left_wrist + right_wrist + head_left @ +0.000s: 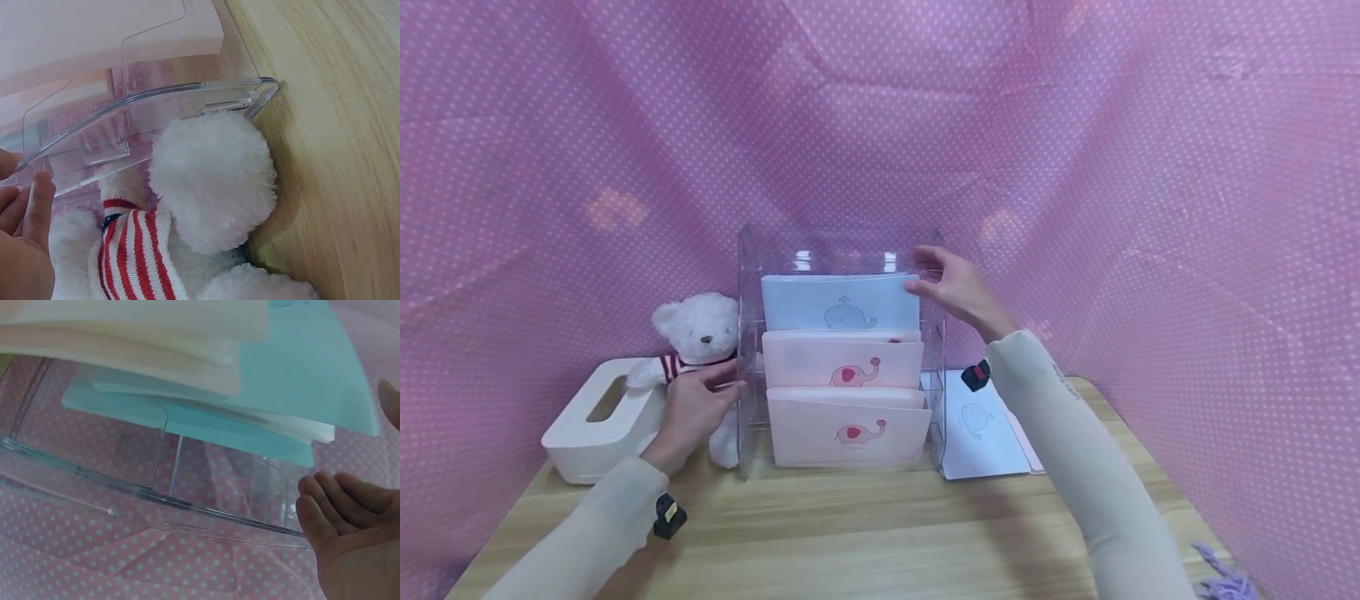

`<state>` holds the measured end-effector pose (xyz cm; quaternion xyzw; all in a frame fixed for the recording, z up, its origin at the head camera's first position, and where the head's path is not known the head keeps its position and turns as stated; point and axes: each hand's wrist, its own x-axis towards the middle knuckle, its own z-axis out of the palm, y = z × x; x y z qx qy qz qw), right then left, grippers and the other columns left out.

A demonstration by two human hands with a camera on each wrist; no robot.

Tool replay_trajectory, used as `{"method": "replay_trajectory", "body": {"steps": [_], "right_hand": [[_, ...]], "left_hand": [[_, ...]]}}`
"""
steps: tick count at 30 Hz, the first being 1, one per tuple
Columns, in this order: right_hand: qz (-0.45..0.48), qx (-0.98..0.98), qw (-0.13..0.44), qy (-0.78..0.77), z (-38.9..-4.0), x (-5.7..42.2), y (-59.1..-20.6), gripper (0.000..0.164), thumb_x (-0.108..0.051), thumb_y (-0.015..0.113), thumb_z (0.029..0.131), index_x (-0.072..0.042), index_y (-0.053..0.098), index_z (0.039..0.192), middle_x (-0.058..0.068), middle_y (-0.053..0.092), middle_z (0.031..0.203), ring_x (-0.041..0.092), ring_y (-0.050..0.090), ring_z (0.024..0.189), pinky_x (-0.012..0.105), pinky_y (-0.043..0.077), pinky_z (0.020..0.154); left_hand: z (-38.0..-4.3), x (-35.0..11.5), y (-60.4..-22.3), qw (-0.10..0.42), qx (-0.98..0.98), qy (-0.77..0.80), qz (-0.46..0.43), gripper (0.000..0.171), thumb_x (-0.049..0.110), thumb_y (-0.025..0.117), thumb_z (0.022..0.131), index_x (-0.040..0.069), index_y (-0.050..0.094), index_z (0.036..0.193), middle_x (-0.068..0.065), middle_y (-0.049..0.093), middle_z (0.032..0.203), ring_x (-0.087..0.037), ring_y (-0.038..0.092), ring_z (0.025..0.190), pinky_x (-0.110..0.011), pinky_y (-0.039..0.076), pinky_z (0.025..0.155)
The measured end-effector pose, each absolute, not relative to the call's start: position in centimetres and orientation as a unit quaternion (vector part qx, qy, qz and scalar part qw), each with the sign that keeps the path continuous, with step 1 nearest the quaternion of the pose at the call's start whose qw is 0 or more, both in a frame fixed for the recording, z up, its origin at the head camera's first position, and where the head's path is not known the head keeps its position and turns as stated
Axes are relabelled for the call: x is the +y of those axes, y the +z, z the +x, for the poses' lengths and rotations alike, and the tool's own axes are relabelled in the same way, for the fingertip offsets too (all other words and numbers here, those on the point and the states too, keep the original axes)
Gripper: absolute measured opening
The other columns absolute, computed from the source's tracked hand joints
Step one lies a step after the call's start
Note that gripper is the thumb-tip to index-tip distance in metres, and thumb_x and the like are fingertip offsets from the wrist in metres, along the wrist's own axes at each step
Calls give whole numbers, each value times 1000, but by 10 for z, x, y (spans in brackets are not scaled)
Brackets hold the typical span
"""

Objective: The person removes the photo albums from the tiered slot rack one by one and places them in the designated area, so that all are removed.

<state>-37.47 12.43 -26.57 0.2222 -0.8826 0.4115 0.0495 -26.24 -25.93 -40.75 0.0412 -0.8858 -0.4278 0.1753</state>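
The left hand (691,410) is pinching the left edge of the clear rack (748,429), which is standing on the table (820,533) and holding folders (808,429); the right hand (958,290) is hovering, thumb and fingers wide apart, near the blue folder (797,304).

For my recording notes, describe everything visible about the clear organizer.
The clear organizer looks like rigid plastic, with transparent walls and stepped tiers. It stands upright on the wooden table, holding blue whale folders above two tiers of pink elephant folders. The left hand pinches its left edge; whether the right hand touches it is unclear.
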Motion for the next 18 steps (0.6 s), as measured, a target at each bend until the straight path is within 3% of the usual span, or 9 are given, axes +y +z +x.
{"method": "replay_trajectory", "body": {"steps": [8,18], "right_hand": [[221,-901,30,372,-382,113,-268,64,-43,73,90,-22,51,147,5,59,144,26,56,129,49,50,110],[233,-899,15,371,-385,98,-263,51,-24,74,91,-20,60,139,5,65,134,24,65,116,42,57,100]], "left_hand": [[-263,-262,-410,174,-886,-428,39,43,18,72,93,10,66,134,-17,72,125,-29,71,109,-7,51,69],[-263,-262,-409,171,-883,-436,36,43,17,72,92,10,66,134,-17,72,124,-29,72,108,-7,52,69]]}}
